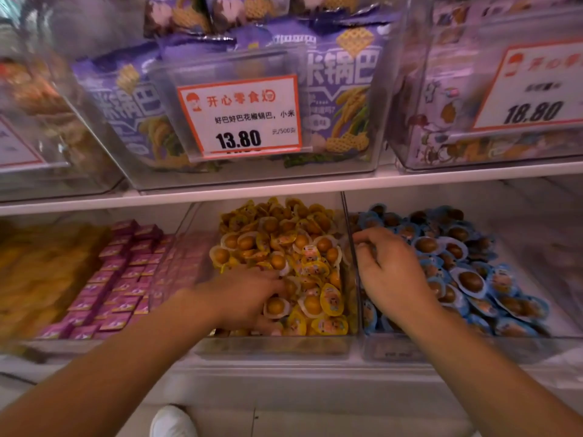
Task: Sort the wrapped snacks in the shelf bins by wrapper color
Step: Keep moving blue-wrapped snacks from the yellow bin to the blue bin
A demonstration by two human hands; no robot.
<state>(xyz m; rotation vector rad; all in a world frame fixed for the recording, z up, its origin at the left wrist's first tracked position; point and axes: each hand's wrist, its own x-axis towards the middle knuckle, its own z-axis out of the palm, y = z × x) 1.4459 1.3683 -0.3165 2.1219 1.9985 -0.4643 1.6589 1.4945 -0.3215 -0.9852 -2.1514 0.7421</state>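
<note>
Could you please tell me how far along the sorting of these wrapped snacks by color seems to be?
Mostly sorted: the yellow-wrapped snacks fill the middle bin, the blue-wrapped snacks the right one. In hand: the left hand digs among the yellow ones, its grip blurred; the right hand reaches over the clear divider. Left: any buried strays.

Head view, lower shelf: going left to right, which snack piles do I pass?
Blurred yellow packs → pink wrapped boxes → yellow-wrapped snacks, with the left hand in them → blue-wrapped snacks, with the right hand at their left edge.
</note>
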